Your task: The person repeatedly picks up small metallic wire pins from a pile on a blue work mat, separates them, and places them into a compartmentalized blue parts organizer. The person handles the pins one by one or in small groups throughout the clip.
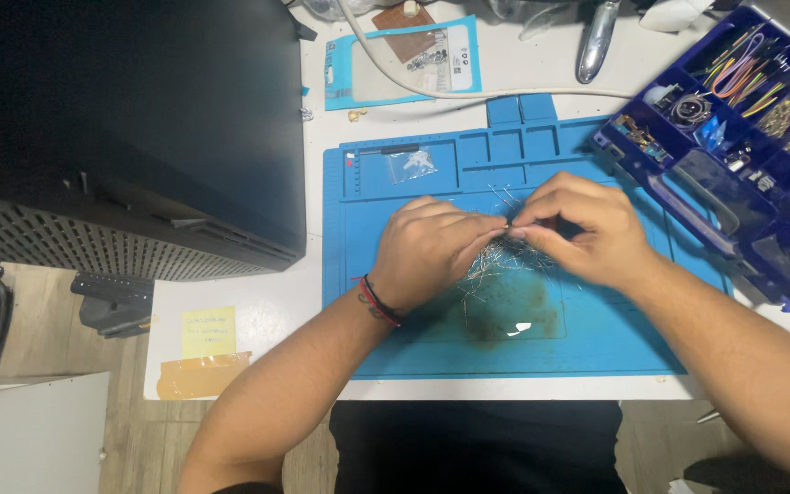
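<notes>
Wire leads (505, 256): thin, light, easily bent, piled mid blue mat (596, 352). Left hand (427, 252) and right hand (578, 229) fingers pinch one lead between them; grip by ends.

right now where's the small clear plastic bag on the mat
In the head view, the small clear bag lies in the upper left part of the blue mat, just above the left hand and beside the mat's row of small tray compartments.
</notes>
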